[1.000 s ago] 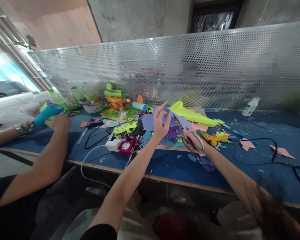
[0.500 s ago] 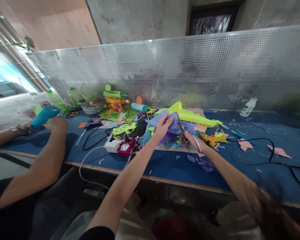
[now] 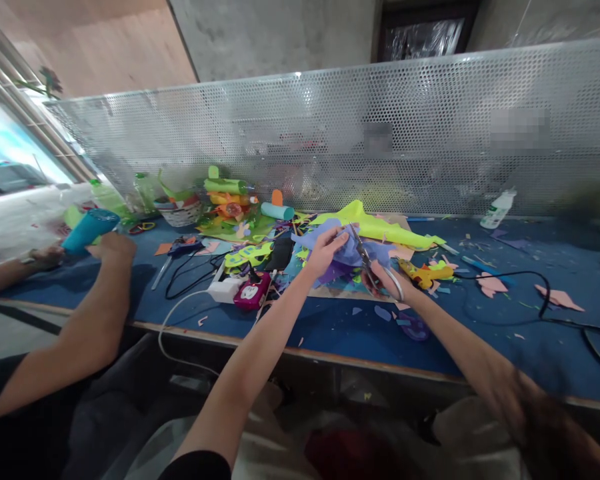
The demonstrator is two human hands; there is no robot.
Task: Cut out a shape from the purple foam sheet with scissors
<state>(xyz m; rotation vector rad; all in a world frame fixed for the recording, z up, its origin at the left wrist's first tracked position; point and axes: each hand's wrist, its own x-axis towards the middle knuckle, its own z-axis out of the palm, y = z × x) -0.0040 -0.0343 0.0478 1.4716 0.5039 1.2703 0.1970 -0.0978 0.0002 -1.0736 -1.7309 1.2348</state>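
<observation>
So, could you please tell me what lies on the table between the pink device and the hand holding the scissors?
In the head view, between the pink device and the right hand with the scissors, lie colourful paper scraps, crossed by the left hand.

1. The place is a craft workshop: a long blue-covered workbench [image 3: 330,327] is littered with coloured foam offcuts [image 3: 555,298].
2. A perforated metal screen [image 3: 380,133] divides the bench from the far side.
3. A yellow glue gun [image 3: 423,272], a white glue bottle [image 3: 497,209] and a white power strip [image 3: 225,290] lie about.
4. A co-worker's arm [image 3: 87,320] rests alongside.
</observation>
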